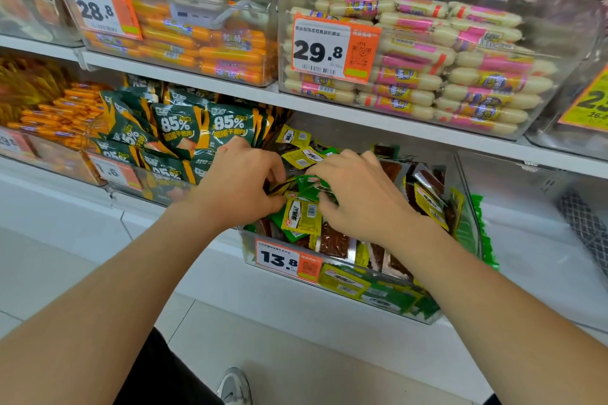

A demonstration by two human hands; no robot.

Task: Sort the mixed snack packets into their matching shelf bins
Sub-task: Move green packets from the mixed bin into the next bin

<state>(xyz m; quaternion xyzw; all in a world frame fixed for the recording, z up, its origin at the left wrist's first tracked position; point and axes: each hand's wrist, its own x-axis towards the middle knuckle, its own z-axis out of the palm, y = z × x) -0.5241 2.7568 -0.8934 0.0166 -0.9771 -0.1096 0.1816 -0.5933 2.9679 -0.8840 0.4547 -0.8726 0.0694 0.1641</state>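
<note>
1. Clear bin [468, 217], front edge of the lower shelf, price tag [286, 260] 13.8: holds mixed yellow, green and clear-windowed packets.
2. My left hand [240, 181]: fingers curled, thumb pinching a yellow packet [301, 217] atop the pile.
3. My right hand [358, 197]: curled round a green packet [312, 186], just beside.
4. Handling, my judgement: light, limp, slick film; I'd pinch each by its sealed edge, firmly, without crushing.

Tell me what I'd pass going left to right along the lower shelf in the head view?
Orange sticks → green 85% packets → left hand → right hand. The fingers of both hands grip the mixed packets.
</note>
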